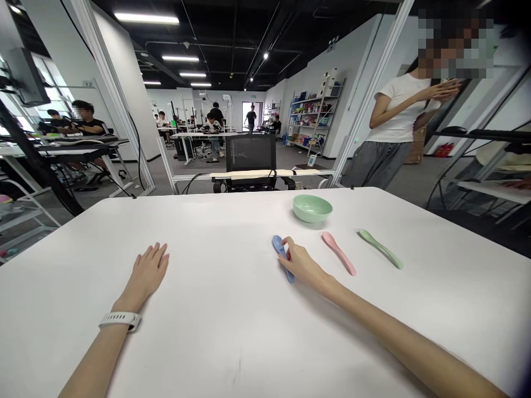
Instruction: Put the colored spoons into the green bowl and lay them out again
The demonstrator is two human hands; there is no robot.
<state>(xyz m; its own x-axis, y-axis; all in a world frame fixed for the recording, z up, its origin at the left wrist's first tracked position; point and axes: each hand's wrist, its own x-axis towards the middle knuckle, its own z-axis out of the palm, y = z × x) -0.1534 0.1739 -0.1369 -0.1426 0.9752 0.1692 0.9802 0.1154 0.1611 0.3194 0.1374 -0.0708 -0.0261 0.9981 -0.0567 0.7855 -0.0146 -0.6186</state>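
Note:
My left hand (148, 270) lies palm down on the white table (199, 320), fingers stretched out, holding nothing. Over a blue spoon (277, 242), which rests on the tabletop, my right hand (302, 264) has its thumb and index finger curled about the upper handle. The spoon's bowl points away from me, and its handle end (290, 278) shows below the thumb. Right of that hand lies a pink spoon (339, 254), and further right a green spoon (380, 248). Behind the spoons stands a light green bowl (312, 209), upright.
An office chair (251, 153) stands beyond the table's far edge, behind a metal frame bar. At the right, a person in a white T-shirt (404, 105) stands near the table. Other people sit at desks in the background, and a shelf rack (317, 113) holds boxes.

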